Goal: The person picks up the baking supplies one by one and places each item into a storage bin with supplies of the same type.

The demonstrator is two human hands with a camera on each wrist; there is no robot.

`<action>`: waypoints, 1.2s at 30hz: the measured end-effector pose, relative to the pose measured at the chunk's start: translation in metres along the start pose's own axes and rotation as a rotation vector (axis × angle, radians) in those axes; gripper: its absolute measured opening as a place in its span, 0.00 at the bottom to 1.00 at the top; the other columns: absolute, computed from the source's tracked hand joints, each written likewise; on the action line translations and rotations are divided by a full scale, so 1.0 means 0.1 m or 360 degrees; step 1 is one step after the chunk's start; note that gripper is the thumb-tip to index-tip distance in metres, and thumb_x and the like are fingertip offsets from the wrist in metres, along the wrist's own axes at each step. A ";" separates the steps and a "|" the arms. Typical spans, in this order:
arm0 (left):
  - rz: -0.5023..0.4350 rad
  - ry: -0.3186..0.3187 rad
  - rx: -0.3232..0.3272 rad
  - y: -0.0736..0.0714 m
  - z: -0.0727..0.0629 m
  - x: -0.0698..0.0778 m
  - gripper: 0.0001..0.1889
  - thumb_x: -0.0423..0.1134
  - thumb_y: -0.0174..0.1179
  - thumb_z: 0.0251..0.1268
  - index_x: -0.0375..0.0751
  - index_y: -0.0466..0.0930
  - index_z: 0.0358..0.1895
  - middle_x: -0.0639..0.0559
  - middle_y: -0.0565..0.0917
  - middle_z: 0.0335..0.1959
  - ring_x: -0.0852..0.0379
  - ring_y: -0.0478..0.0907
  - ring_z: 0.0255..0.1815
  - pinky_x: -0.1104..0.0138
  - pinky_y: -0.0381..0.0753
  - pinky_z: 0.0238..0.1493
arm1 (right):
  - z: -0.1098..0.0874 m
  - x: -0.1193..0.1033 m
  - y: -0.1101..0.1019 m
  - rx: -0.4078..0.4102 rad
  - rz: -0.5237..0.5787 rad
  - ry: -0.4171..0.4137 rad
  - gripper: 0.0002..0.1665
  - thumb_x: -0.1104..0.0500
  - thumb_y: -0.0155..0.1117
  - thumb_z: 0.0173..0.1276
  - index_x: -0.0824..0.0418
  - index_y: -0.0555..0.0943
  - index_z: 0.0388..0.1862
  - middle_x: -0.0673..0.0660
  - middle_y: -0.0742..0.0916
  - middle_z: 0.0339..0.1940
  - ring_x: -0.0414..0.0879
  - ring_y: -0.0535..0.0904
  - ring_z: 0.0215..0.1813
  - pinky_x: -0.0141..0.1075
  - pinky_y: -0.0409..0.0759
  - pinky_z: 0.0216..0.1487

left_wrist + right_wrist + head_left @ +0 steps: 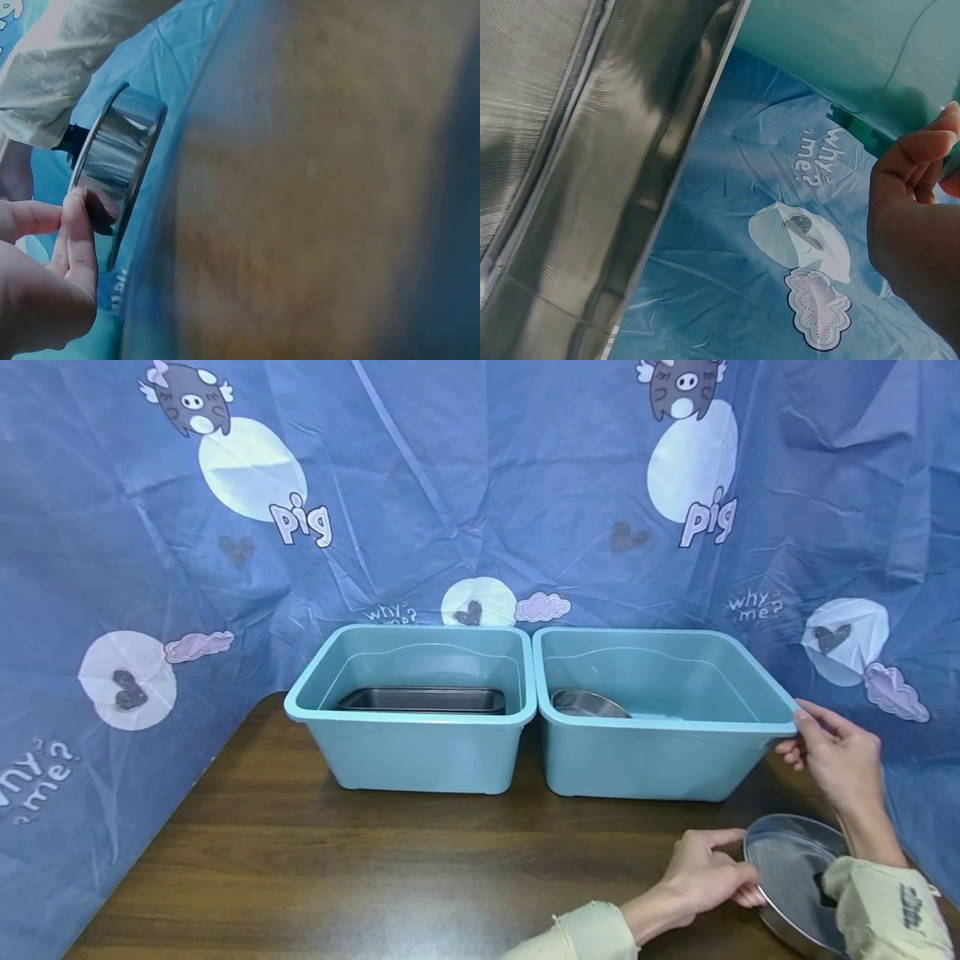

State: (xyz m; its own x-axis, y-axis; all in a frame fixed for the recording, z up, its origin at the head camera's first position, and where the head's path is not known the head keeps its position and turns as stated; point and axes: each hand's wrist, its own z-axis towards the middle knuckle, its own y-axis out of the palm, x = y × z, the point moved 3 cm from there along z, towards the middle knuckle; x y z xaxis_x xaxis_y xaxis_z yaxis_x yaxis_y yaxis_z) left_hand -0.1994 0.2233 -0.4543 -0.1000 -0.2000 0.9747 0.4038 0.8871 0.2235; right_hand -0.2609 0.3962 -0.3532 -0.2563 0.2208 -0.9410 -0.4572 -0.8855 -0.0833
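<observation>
My left hand [705, 875] pinches the edge of a round, shiny metal cake pan [787, 868] at the right front of the table. In the left wrist view the pan [120, 161] appears on its side, thumb and fingers at its rim. My right hand [843, 764] grips the front right corner of the right blue-green plastic bin [637, 760], above the cake pan. The right wrist view shows curled fingers [922, 154] at that bin's edge, with the pan's metal wall [630, 180] large and close on the left. The right sleeve hides part of the pan.
A matching bin [427, 752] stands at the left, its rim against the right one. It holds a dark rectangular baking pan [423, 699]. Another round metal pan [588, 702] leans inside the right bin. A blue printed cloth [465, 485] hangs behind the wooden table [375, 877].
</observation>
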 end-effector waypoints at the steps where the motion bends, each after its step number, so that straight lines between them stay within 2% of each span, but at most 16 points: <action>1: 0.0004 -0.0003 0.0001 -0.01 0.00 0.01 0.26 0.16 0.61 0.56 0.33 0.83 0.61 0.33 0.85 0.23 0.29 0.86 0.32 0.72 0.84 0.24 | 0.00 0.00 0.00 0.0000 0.0025 -0.0002 0.15 0.62 0.58 0.80 0.65 0.78 0.61 0.47 0.85 0.16 0.36 0.80 0.15 0.24 0.76 0.17; 4: 0.0035 -0.0012 0.0012 -0.03 -0.01 0.05 0.27 0.16 0.62 0.55 0.34 0.83 0.60 0.35 0.86 0.21 0.34 0.87 0.30 0.73 0.83 0.23 | 0.00 0.00 0.00 -0.0005 0.0065 0.0002 0.14 0.63 0.58 0.80 0.63 0.78 0.60 0.47 0.85 0.16 0.36 0.80 0.15 0.24 0.76 0.17; 7: 0.0086 -0.0017 0.0018 -0.05 -0.02 0.08 0.27 0.17 0.63 0.54 0.35 0.84 0.60 0.39 0.86 0.20 0.45 0.88 0.23 0.74 0.82 0.22 | -0.01 0.00 -0.01 -0.0012 0.0045 0.0007 0.15 0.63 0.57 0.80 0.65 0.77 0.62 0.47 0.85 0.16 0.36 0.80 0.16 0.24 0.76 0.17; 11: 0.0144 -0.0015 0.0019 -0.07 -0.03 0.11 0.28 0.18 0.64 0.53 0.37 0.85 0.60 0.43 0.85 0.18 0.58 0.84 0.17 0.76 0.80 0.21 | -0.01 0.00 -0.02 -0.0008 -0.0038 0.0003 0.18 0.62 0.57 0.81 0.67 0.75 0.64 0.45 0.85 0.16 0.35 0.80 0.16 0.24 0.76 0.17; 19: 0.0114 -0.0021 0.0026 -0.17 -0.03 0.15 0.27 0.17 0.64 0.54 0.37 0.85 0.60 0.42 0.86 0.19 0.45 0.88 0.24 0.74 0.82 0.23 | -0.01 0.01 -0.02 -0.0010 -0.0091 0.0013 0.27 0.61 0.56 0.81 0.77 0.70 0.70 0.45 0.85 0.16 0.36 0.80 0.16 0.24 0.77 0.17; 21: 0.0124 -0.0022 0.0029 -0.19 -0.03 0.16 0.27 0.18 0.64 0.55 0.38 0.85 0.60 0.42 0.86 0.19 0.45 0.88 0.24 0.74 0.82 0.24 | 0.00 0.01 -0.02 -0.0002 -0.0102 0.0013 0.27 0.61 0.56 0.81 0.77 0.70 0.70 0.45 0.85 0.16 0.36 0.80 0.16 0.24 0.77 0.17; 26: 0.0124 -0.0017 0.0021 -0.24 -0.06 0.19 0.27 0.17 0.64 0.54 0.38 0.85 0.60 0.43 0.86 0.19 0.48 0.88 0.23 0.74 0.82 0.23 | 0.00 0.01 -0.01 0.0004 0.0000 0.0011 0.20 0.62 0.57 0.80 0.70 0.74 0.66 0.46 0.85 0.16 0.36 0.80 0.16 0.24 0.76 0.17; 31: 0.0079 -0.0011 0.0000 -0.31 -0.08 0.22 0.28 0.17 0.63 0.54 0.37 0.84 0.60 0.41 0.86 0.20 0.47 0.88 0.23 0.74 0.82 0.23 | 0.00 0.01 0.01 -0.0002 -0.0035 0.0002 0.22 0.62 0.57 0.80 0.72 0.73 0.67 0.45 0.85 0.16 0.36 0.80 0.16 0.24 0.76 0.17; 36: 0.0067 0.0003 -0.0037 -0.40 -0.08 0.25 0.28 0.17 0.63 0.56 0.34 0.82 0.62 0.38 0.86 0.21 0.48 0.87 0.23 0.74 0.82 0.23 | 0.00 0.01 0.01 0.0004 0.0085 0.0019 0.18 0.63 0.57 0.80 0.68 0.75 0.64 0.47 0.85 0.16 0.37 0.80 0.15 0.24 0.76 0.16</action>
State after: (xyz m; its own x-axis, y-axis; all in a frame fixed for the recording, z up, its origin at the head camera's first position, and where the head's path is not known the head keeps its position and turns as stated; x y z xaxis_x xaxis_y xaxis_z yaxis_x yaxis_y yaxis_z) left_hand -0.2103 0.1796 -0.4392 -0.0807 -0.1633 0.9833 0.4289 0.8848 0.1822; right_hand -0.2621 0.3955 -0.3539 -0.2701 0.1684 -0.9480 -0.4455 -0.8947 -0.0320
